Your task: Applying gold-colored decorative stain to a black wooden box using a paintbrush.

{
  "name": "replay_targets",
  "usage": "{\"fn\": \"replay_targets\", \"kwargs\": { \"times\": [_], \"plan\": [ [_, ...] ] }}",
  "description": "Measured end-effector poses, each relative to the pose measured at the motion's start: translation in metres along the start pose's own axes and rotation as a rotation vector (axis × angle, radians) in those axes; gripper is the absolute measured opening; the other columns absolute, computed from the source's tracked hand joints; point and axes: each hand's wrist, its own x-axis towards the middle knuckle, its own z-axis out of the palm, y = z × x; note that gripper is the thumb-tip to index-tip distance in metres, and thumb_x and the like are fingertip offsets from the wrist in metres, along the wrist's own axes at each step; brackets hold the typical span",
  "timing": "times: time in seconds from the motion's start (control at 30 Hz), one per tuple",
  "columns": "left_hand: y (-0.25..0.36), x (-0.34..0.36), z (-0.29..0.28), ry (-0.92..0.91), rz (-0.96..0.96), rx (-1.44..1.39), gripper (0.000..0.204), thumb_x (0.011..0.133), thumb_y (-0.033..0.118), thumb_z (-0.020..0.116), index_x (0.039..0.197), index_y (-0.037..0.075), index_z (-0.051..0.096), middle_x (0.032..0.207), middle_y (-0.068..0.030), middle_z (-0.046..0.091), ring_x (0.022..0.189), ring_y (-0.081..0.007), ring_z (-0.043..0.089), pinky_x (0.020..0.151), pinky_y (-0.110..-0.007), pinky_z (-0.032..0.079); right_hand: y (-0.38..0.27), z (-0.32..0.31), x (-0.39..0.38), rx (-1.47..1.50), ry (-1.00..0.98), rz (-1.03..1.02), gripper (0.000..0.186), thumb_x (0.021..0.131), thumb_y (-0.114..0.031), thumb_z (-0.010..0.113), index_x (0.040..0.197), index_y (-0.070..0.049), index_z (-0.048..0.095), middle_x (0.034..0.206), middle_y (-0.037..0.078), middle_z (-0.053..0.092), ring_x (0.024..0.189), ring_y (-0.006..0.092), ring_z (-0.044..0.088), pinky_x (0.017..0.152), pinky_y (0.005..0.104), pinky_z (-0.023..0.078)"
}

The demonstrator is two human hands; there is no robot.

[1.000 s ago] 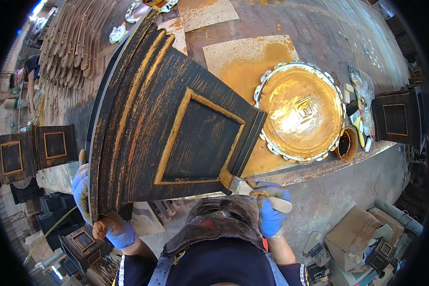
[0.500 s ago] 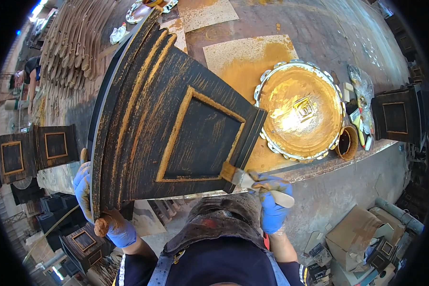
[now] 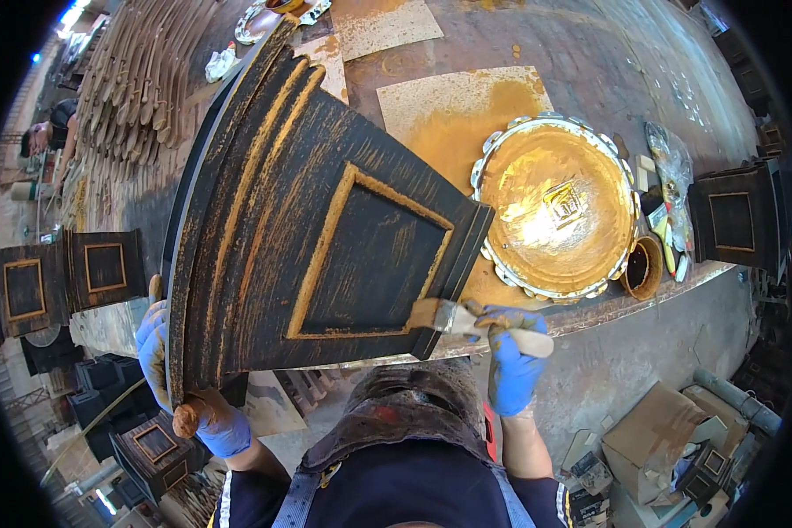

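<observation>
A black wooden furniture piece (image 3: 378, 255) with gold-rubbed mouldings and a square raised border lies across the workbench. My left hand (image 3: 157, 356), in a stained blue glove, grips its left edge. A paintbrush (image 3: 433, 314) with a pale handle is held in my gloved right hand (image 3: 515, 361), its blurred bristles at the lower right corner of the gold border. Just right of the piece is a round scalloped tray (image 3: 537, 229) coated in gold-ochre paint. A cup of dark liquid (image 3: 640, 268) stands beside it, near brushes and crumpled plastic (image 3: 669, 176).
Paint-stained boards (image 3: 396, 22) lie on the bench (image 3: 607, 53). Similar black pieces (image 3: 104, 264) stand at left and right. Slatted wooden parts (image 3: 132, 88) are stacked upper left, near another person (image 3: 60, 132) bending. Cardboard boxes (image 3: 651, 414) and a pipe (image 3: 735, 398) sit lower right.
My right hand has moved a little to the right and upward with the brush, whose bristles shifted slightly along the border's corner. My left hand keeps its grip on the edge.
</observation>
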Motion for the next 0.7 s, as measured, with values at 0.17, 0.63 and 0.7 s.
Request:
{"fn": "replay_targets", "kwargs": {
  "times": [0.17, 0.63, 0.7],
  "plan": [
    [-0.002, 0.001, -0.004, -0.028, 0.014, -0.052, 0.092, 0.069, 0.071, 0.042, 0.121, -0.005, 0.038, 0.12, -0.0198, 0.044, 0.108, -0.0275, 0.047, 0.093, -0.041, 0.038, 0.006, 0.001, 0.035, 0.183, 0.047, -0.151, 0.012, 0.079, 0.0, 0.049, 0.089, 0.006, 0.047, 0.088, 0.014, 0.056, 0.08, 0.0225, 0.057, 0.073, 0.0318, 0.046],
    [0.01, 0.004, 0.011, 0.028, 0.018, 0.046, 0.096, 0.067, 0.077, 0.036, 0.116, -0.005, 0.041, 0.114, -0.0168, 0.047, 0.102, -0.0253, 0.05, 0.089, -0.038, 0.04, -0.001, 0.004, 0.021, 0.142, 0.085, -0.162, 0.012, 0.08, 0.001, 0.048, 0.092, 0.0, 0.045, 0.094, 0.015, 0.053, 0.083, 0.0222, 0.057, 0.074, 0.0353, 0.047],
    [0.006, 0.002, 0.007, -0.004, 0.045, 0.054, 0.095, 0.068, 0.076, 0.037, 0.118, -0.005, 0.04, 0.116, -0.0179, 0.046, 0.103, -0.0261, 0.05, 0.09, -0.039, 0.04, -0.001, 0.005, 0.022, 0.064, 0.039, -0.162, 0.012, 0.08, 0.002, 0.048, 0.091, 0.001, 0.045, 0.093, 0.015, 0.053, 0.085, 0.0239, 0.057, 0.074, 0.0363, 0.047]
  ]
}}
